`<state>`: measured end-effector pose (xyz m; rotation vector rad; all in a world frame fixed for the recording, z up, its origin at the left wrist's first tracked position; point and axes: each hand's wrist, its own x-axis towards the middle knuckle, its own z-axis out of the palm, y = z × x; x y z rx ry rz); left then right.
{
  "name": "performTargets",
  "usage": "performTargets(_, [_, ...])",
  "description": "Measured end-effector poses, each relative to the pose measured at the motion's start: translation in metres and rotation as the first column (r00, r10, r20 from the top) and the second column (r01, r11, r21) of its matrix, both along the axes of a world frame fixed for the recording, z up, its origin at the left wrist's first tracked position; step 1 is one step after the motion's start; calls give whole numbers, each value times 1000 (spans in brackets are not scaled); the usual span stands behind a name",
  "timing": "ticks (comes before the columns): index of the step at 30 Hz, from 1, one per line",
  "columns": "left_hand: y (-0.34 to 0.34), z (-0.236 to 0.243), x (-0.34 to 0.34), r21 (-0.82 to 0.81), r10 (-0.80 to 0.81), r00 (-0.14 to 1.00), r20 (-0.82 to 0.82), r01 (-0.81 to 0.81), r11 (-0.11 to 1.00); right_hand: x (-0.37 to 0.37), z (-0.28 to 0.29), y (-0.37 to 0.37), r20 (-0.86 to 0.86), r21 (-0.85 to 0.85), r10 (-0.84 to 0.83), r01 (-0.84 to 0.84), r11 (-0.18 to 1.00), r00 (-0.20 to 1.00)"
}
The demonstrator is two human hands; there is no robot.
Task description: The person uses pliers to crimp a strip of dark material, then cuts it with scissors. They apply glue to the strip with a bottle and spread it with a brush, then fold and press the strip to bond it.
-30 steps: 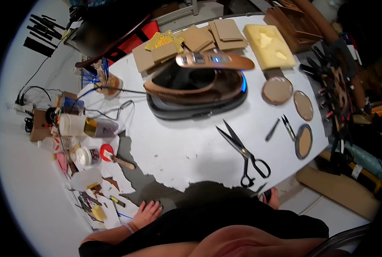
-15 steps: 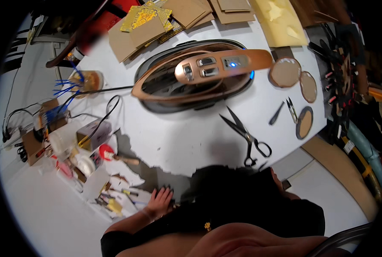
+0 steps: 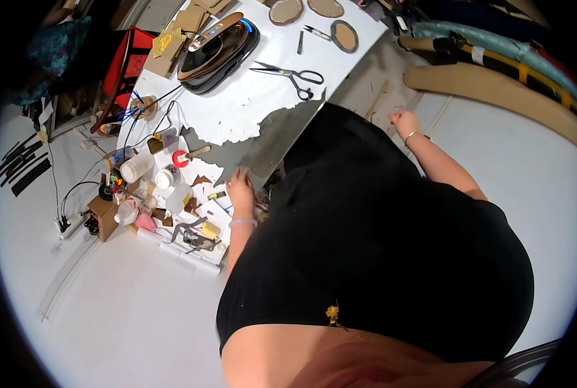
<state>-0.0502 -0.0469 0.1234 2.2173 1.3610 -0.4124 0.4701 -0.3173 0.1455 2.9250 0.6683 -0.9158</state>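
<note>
My left hand [image 3: 240,192] lies on the table's near edge with its fingers stretched out, holding nothing I can see. Close to it are a small marker-like tube [image 3: 216,195] and scraps of paper. My right hand [image 3: 405,124] hangs away from the table over the floor at the right, empty, with one finger stretched out and the others loosely bent. Black-handled scissors [image 3: 291,75] lie spread on the white paper [image 3: 224,116]. Behind them sits a copper and black oval appliance [image 3: 218,50] with a handle and a blue light.
Snips [image 3: 318,33], a thin dark tool [image 3: 300,43] and several oval pieces, one dark-rimmed [image 3: 344,36], lie at the table's far right. Jars, a red lid with a brush [image 3: 181,158] and a box [image 3: 103,216] crowd the left. Fabric rolls [image 3: 482,48] lie at the far right.
The view has swung right and down, so the table now appears farther up and left. My right arm has come out from my side into sight. My left hand stays at the table edge.
</note>
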Motion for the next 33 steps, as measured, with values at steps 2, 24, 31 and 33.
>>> performTargets(2, [-1, 33, 7, 58, 246, 932, 265, -270, 961, 7, 33, -11, -63, 84, -131, 136, 987, 989])
performTargets(24, [99, -93, 439, -101, 501, 828, 251, -493, 864, 235, 52, -105, -249, 147, -13, 51, 988, 969])
performTargets(31, [64, 23, 492, -455, 762, 371, 530, -635, 625, 366, 86, -14, -503, 418, 80, 161, 894, 860])
performTargets(33, [40, 120, 530, -636, 805, 197, 559, -522, 569, 353, 135, 68, -662, 472, 143, 261, 842, 736])
